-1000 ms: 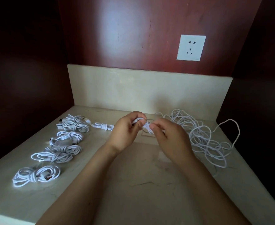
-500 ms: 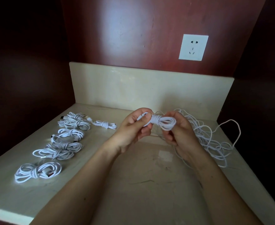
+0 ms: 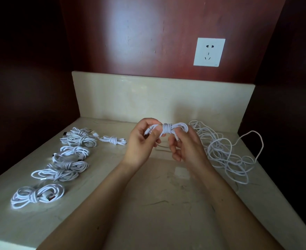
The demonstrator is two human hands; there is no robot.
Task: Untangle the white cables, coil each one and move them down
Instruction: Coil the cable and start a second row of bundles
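Since a second ago my hands have turned and drawn slightly apart, so the cable that was mostly hidden between my fingers now shows as a tied bundle held up in front of me.

From the head view, my left hand (image 3: 141, 141) has its fingers curled round the left end of the coiled cable (image 3: 168, 129), thumb and forefinger pinching the loops there. My right hand (image 3: 186, 147) sits just below and to the right, its thumb and fingertips closed on the underside of the bundle beside the wrapped middle. The coil lies roughly level between both hands, several turns wound tight round its waist and its right-hand loops sticking out free. It is held clear above the pale stone surface (image 3: 157, 204), in front of the low backsplash (image 3: 148, 98).

To my right, the loose tangle (image 3: 224, 154) of white cable sprawls on the surface, one long loop reaching towards the far right edge. To my left, the finished coils (image 3: 69, 165) lie in a rough row running from the back corner towards the near edge, with one small coil (image 3: 112, 140) set apart, nearest my left hand. A white socket (image 3: 209, 51) is set in the red-brown wall (image 3: 130, 33) above the backsplash.
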